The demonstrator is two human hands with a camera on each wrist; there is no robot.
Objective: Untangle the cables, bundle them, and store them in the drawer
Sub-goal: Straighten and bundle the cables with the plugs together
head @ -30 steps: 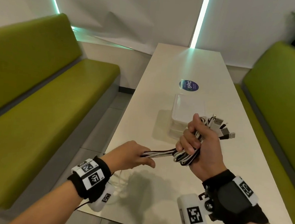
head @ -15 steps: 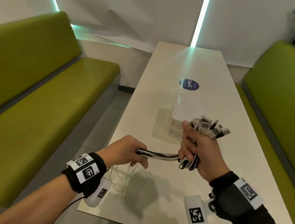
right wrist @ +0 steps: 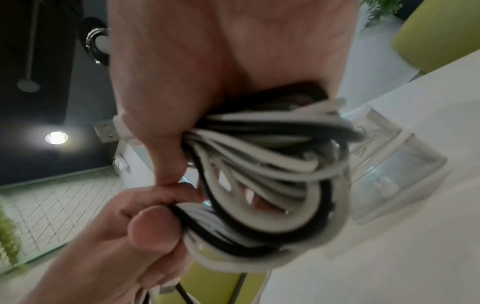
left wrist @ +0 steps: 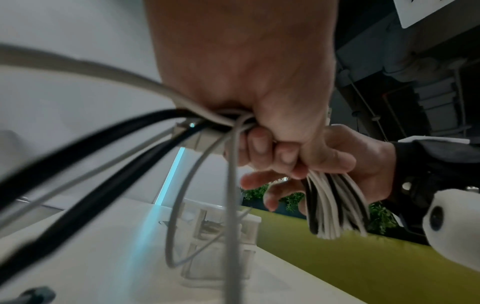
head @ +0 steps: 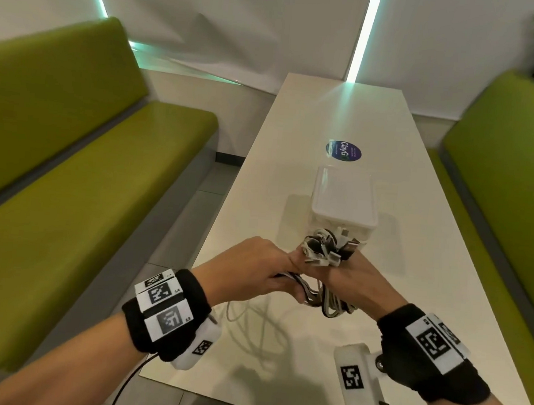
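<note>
Both fists closed, the right hand [head: 358, 284] and left hand [head: 254, 265] clutch the cables [head: 322, 297], limp and springy, best gripped mid-coil.

1. Head view: looks forward and down from above along the long white rectangular table [head: 294, 159], between two green benches.
2. Left wrist view: sits very near the left hand [left wrist: 246, 82], below it, facing upward and forward.
3. Right wrist view: sits very near the right hand [right wrist: 207, 61], facing up along it.
4. Shared: all three show the coiled black and white cables [head: 325, 296] [left wrist: 335, 201] [right wrist: 272, 185] and the clear plastic drawer box [head: 344, 202] [left wrist: 221, 246] [right wrist: 389, 164].
</note>
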